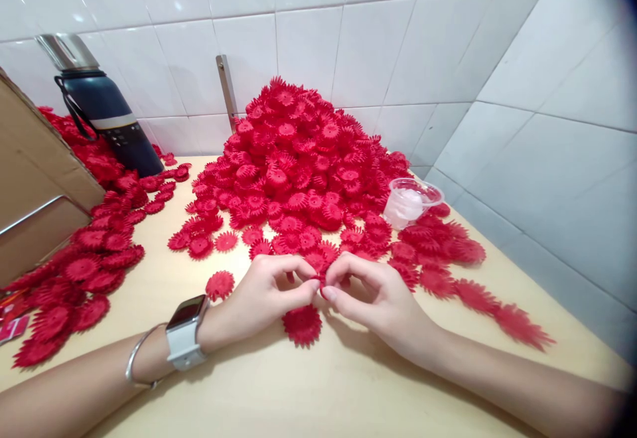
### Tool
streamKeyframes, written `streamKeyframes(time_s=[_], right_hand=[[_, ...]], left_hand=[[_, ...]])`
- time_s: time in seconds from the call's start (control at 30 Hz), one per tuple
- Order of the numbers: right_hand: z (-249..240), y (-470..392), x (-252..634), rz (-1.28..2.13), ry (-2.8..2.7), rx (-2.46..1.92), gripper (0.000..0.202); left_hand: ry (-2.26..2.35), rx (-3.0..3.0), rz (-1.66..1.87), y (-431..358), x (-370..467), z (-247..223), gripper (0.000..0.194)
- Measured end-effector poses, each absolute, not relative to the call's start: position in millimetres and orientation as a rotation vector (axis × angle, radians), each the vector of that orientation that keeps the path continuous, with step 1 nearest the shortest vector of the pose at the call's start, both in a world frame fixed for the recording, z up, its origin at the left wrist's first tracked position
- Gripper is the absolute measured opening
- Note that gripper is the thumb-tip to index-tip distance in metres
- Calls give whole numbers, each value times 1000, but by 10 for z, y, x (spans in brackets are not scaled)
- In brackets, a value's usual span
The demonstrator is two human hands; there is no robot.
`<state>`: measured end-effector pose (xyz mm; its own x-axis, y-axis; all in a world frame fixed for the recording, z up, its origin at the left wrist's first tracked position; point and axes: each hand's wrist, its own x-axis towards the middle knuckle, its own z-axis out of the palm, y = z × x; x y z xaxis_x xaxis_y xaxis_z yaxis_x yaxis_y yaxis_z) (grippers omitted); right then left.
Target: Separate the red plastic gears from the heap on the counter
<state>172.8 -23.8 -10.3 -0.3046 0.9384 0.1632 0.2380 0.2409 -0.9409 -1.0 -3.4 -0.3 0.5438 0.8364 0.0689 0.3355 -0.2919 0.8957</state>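
Thumb and forefinger of my left hand (279,285) pinch a small red piece (318,280), mostly covered by the fingertips. My right hand (375,295) pinches the same red piece from the other side, its fingertips close to those of the left. It looks like part of a red fabric flower, but its full shape is hidden. Just below the fingers, a round red fabric flower with a fringed edge (302,325) lies on the table. Behind both hands rises a large heap of similar red flowers (298,159).
A clear plastic cup (405,206) with something whitish inside stands at the heap's right. On the left are a dark blue bottle (112,116), a cardboard box (44,179) and more red flowers (82,267). Tiled walls (308,46) border the pale table (318,398).
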Motion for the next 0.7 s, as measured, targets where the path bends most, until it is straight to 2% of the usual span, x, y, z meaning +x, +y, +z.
streamKeyframes(time_s=[0.2, 0.7], right_hand=[[-123, -237, 1736, 1049, -1753, -1092, 8], [-125, -230, 1731, 1276, -1612, -1041, 8]], left_hand=[[989, 1865, 678, -28, -1, 1, 11], [960, 1821, 673, -34, -6, -4, 13]])
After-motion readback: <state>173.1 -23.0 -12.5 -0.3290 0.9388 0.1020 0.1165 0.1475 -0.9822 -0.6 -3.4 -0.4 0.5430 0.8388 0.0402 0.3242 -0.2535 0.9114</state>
